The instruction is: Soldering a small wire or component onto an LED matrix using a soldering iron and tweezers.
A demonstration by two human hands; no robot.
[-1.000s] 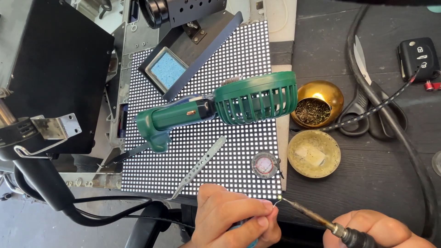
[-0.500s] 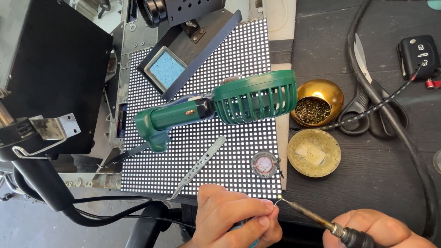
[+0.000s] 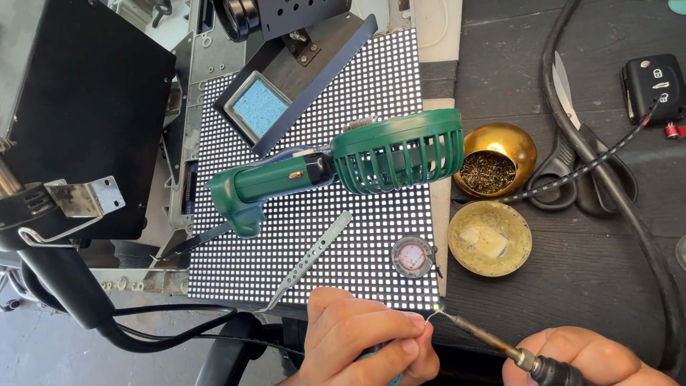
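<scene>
At the near edge of the LED panel, the right hand clenches a soldering iron whose tip meets fine solder wire pinched in the left hand, mid-joint; steadiness seems needed next.

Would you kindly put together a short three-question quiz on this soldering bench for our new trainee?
1. True or false: the right hand holds the soldering iron.
2. Which thing lies on the lit LED panel? A. green handheld fan B. scissors C. car key
3. Fill in: the left hand pinches a thin ____ at the panel's lower right corner.

Key: 1. True. 2. A. 3. wire, probably solder.
</scene>
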